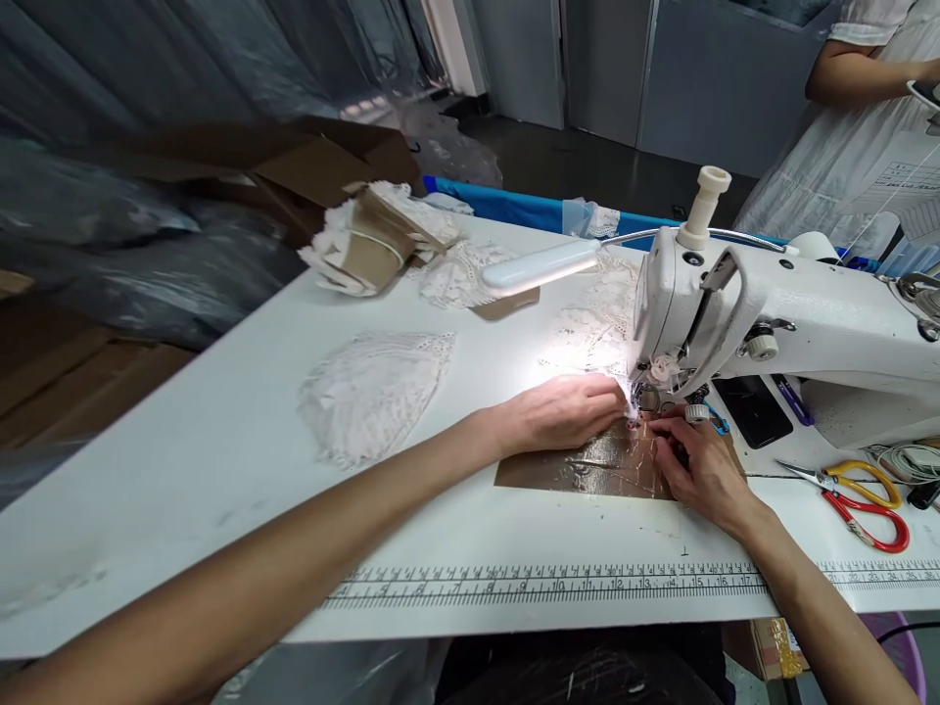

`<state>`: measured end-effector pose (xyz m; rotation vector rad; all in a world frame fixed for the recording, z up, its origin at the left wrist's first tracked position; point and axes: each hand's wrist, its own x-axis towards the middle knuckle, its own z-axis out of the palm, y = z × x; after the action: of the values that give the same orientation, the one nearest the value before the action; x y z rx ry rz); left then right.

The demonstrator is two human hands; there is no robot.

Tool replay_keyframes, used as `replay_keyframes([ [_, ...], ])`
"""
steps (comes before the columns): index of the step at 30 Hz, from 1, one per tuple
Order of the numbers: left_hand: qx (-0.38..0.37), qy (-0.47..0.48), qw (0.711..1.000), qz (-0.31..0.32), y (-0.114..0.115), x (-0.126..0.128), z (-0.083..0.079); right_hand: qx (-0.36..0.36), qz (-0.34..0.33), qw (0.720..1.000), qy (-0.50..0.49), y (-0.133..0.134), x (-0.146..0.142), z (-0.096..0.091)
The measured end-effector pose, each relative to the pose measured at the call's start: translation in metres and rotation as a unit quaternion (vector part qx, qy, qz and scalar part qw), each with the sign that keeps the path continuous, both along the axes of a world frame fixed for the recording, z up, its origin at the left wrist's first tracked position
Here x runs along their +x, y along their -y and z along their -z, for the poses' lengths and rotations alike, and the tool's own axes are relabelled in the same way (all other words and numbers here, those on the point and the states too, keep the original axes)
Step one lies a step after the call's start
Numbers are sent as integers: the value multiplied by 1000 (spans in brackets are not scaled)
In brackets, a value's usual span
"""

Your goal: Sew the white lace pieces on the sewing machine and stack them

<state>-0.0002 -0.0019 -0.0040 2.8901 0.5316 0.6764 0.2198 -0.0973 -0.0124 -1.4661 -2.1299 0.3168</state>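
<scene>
My left hand (562,411) lies on the white table (220,470) with its fingers pinched on a small piece of white lace (632,406) right at the needle of the white sewing machine (771,313). My right hand (701,465) rests on the taped brown patch (587,468) in front of the needle, fingers curled and pinching the same lace from the right. What sits under the presser foot is too small and bright to make out.
A lace piece (371,392) lies left of my arm, and more lace (594,328) lies behind the needle. Cardboard-wrapped lace bundles (374,240) sit at the back. Red and yellow scissors (859,499) lie at the right. A lamp head (543,266) hangs over the table. Another person (859,108) stands back right.
</scene>
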Motion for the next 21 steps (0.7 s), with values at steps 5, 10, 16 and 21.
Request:
replay_keyframes([
  [5,-31,134,990,-40,4,4,1,-3,-53,997,60,-6,-7,-4],
  [10,-6,128,991,-32,7,6,4,-5,-72,987,141,-10,-13,-5],
  [16,5,25,1000,-14,7,2,3,-10,-86,989,122,-7,-13,-10],
  [21,56,13,998,9,6,0,3,-8,-103,993,51,-4,-7,-8],
])
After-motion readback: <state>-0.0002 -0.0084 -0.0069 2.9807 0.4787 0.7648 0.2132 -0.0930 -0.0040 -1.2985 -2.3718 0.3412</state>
